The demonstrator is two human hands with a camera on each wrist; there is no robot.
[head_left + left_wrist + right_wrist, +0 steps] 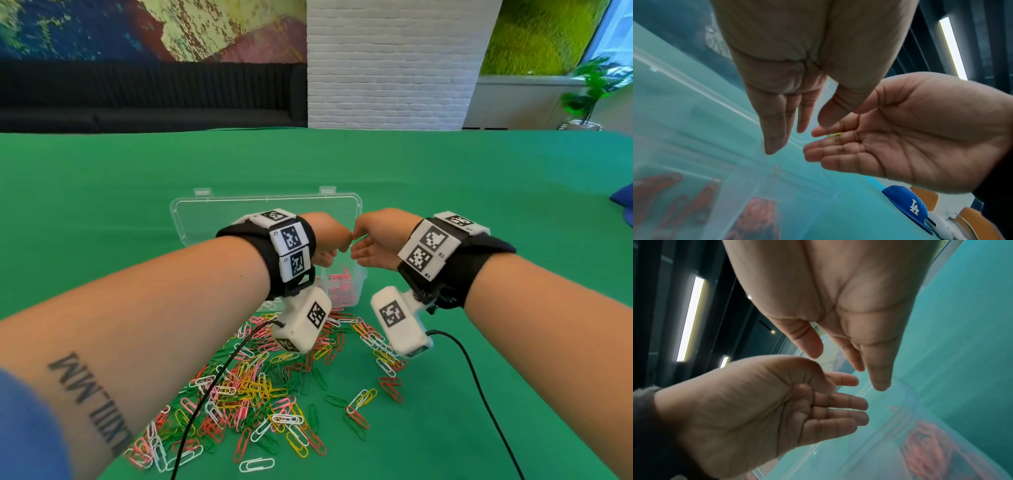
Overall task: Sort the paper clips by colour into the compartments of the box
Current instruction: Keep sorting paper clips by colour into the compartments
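Note:
Both hands hang over the clear plastic box (356, 274), whose lid (267, 212) lies open behind it. My left hand (329, 241) points its fingers (774, 141) straight down, with the thumb apart from them. A thin dark red clip (813, 396) lies at the base of those fingers. My right hand (371, 243) is palm-up beside it, its fingers (838, 155) straight. A yellow-green speck (835, 134) shows on them; I cannot tell what it is. Pink clips (339, 286) fill one compartment. The mixed pile of clips (274, 380) lies in front of the box.
The green table (479, 205) stretches all round. A blue cap (906, 206) sits at the table's right edge. Black cables (479, 387) run from the wrist cameras across the pile. Stray clips (390, 387) lie to the right of the pile.

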